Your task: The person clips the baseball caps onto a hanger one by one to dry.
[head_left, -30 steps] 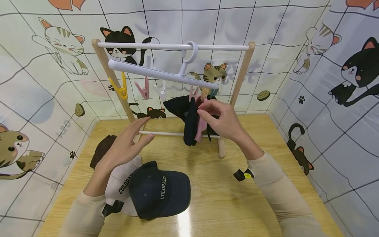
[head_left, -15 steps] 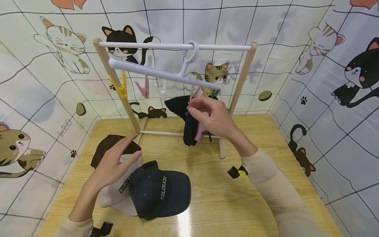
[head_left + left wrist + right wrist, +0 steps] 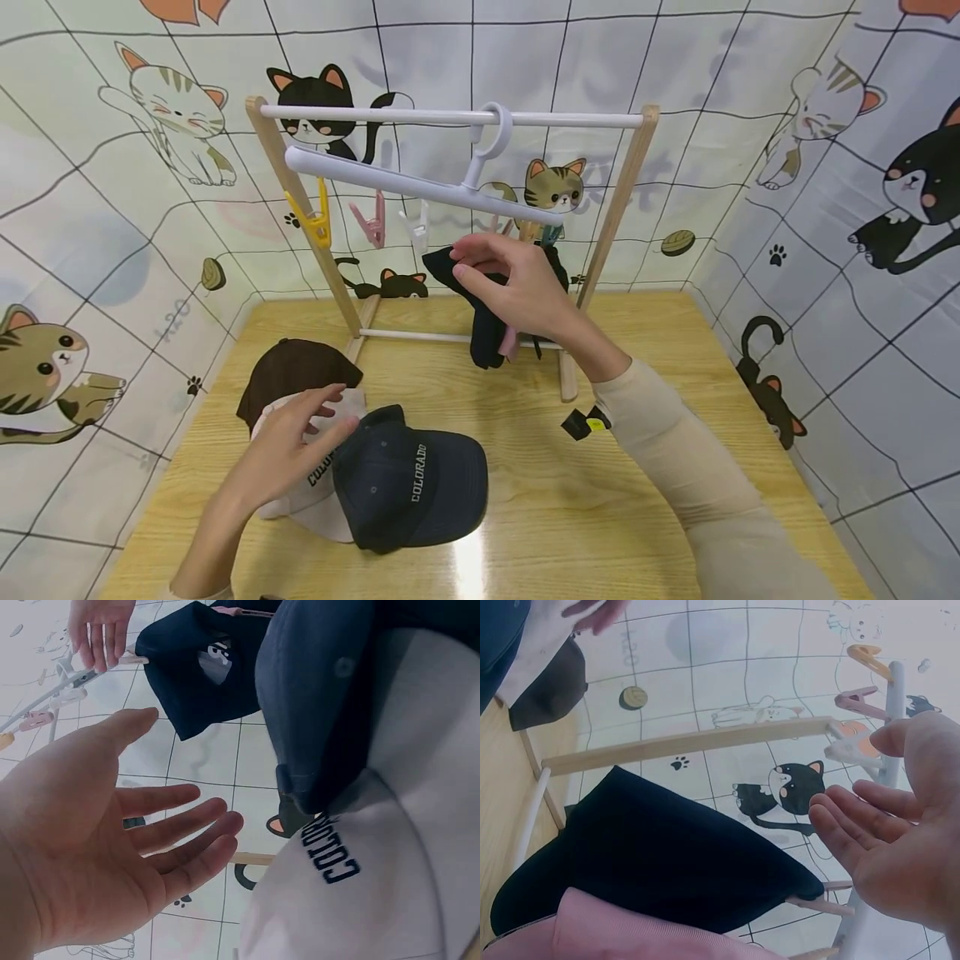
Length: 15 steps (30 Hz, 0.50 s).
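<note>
My right hand (image 3: 517,287) is raised in front of the hanger (image 3: 420,187), fingers loosely bent and holding nothing. Behind it a dark cloth item (image 3: 487,329) and a pink one (image 3: 509,343) hang from clips, partly hidden; in the right wrist view, the dark cloth (image 3: 667,859) and pink cloth (image 3: 630,930) are apart from the hand. My left hand (image 3: 288,454) hovers above the caps with relaxed fingers and nothing in them. Nearest it are a whitish cap (image 3: 326,517) and a navy cap (image 3: 420,492), both lettered COLORADO; a dark brown cap (image 3: 296,375) lies behind.
A wooden rack with a white top rod (image 3: 420,117) carries the hanger, which tilts down to the right. Yellow (image 3: 313,221), pink (image 3: 371,223) and white (image 3: 417,227) clips hang along its left part. Cat-printed cloth walls surround the wooden table (image 3: 555,517).
My right hand has moved left, away from the clips at the hanger's right end and across the dark cloth. The left hand has drawn back and down over the caps.
</note>
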Each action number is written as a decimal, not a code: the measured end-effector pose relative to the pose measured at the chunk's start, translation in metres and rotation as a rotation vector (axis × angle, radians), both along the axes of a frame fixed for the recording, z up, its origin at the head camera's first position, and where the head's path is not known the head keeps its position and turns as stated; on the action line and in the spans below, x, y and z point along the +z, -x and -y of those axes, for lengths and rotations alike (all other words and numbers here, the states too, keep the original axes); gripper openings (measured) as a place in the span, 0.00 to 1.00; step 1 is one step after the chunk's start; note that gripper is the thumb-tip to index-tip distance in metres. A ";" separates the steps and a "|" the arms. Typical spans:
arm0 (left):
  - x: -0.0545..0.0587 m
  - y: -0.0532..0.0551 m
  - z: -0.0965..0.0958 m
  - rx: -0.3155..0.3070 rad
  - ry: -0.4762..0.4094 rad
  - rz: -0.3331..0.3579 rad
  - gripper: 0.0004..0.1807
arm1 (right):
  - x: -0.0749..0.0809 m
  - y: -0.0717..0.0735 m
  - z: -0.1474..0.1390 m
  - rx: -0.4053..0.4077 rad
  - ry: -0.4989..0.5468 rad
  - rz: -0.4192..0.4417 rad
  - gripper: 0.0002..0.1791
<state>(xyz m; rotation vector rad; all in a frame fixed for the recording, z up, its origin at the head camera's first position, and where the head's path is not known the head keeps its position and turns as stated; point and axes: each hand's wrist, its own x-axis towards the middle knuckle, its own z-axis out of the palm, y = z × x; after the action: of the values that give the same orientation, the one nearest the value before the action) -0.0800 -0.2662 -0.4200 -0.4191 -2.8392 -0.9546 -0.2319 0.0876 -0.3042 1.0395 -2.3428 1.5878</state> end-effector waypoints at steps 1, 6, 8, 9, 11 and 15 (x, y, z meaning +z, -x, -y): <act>-0.001 -0.002 -0.001 0.006 0.000 0.010 0.30 | 0.000 0.001 0.002 0.004 0.004 -0.004 0.19; -0.007 -0.010 -0.006 0.050 0.037 0.060 0.28 | 0.002 0.004 0.009 0.023 0.024 0.001 0.20; -0.009 -0.012 -0.007 0.073 0.064 0.101 0.28 | 0.003 0.005 0.011 0.017 0.024 0.008 0.22; -0.009 -0.012 -0.008 0.083 0.072 0.130 0.28 | 0.004 0.005 0.013 0.012 0.023 0.013 0.23; -0.012 -0.014 -0.009 0.097 0.092 0.186 0.30 | 0.005 0.005 0.015 -0.007 0.015 0.025 0.24; -0.016 -0.018 -0.011 0.128 0.110 0.264 0.31 | 0.009 0.005 0.022 -0.049 0.005 0.040 0.24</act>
<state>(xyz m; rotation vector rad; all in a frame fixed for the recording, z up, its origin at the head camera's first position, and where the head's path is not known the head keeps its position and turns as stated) -0.0617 -0.2555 -0.4363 -0.1264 -3.1198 -0.8916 -0.2369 0.0658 -0.2957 0.9497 -2.3700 1.6105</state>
